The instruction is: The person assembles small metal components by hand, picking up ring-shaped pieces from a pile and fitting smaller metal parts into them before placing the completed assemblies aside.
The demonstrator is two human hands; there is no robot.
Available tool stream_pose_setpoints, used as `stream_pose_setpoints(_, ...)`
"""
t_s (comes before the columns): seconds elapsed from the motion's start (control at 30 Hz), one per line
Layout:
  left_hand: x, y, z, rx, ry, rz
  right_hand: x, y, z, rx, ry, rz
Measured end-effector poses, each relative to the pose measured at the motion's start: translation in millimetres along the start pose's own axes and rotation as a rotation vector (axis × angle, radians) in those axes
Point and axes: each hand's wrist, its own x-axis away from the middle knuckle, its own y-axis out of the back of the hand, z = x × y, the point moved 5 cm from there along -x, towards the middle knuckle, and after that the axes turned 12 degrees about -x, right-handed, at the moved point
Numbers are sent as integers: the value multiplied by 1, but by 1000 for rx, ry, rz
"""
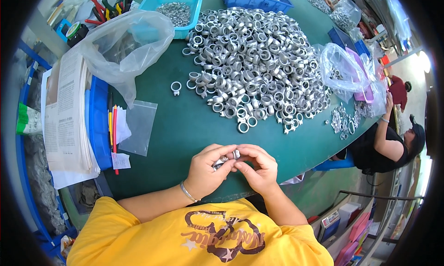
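Above the near edge of the table my left hand (207, 169) and my right hand (260, 168) meet, both with fingers closed. A shiny silver metal ring (220, 162) shows between the fingers of my left hand. At the fingertips where both hands touch is a small metal piece (236, 154); whether it belongs to the same ring I cannot tell. A big heap of similar metal rings (254, 57), many with a small lug, lies beyond my hands. One loose ring (175, 87) sits apart to the left of the heap.
Left on the green table (169, 136) are a clear plastic bag (125, 39), a flat bag (139, 127), pens (114, 136) and stacked papers (69, 113). A turquoise basket (196, 16) and a blue crate (259, 4) stand behind. A co-worker (388, 143) sits at the right.
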Motion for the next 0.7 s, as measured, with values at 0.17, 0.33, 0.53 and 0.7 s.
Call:
stream_pose_setpoints(0.17,-1,-3,4,36,51,39,5,5,-8,42,-15,-21)
stream_pose_setpoints(0.33,-2,-2,3,-36,82,57,4,5,-3,90,6,-48)
stream_pose_setpoints(0.53,-4,3,-1,-304,-212,-52,11,8,-7,-56,-35,-151)
stream_pose_setpoints(0.7,-3,0,3,-90,-41,-23,14,8,-10,-119,-67,-114)
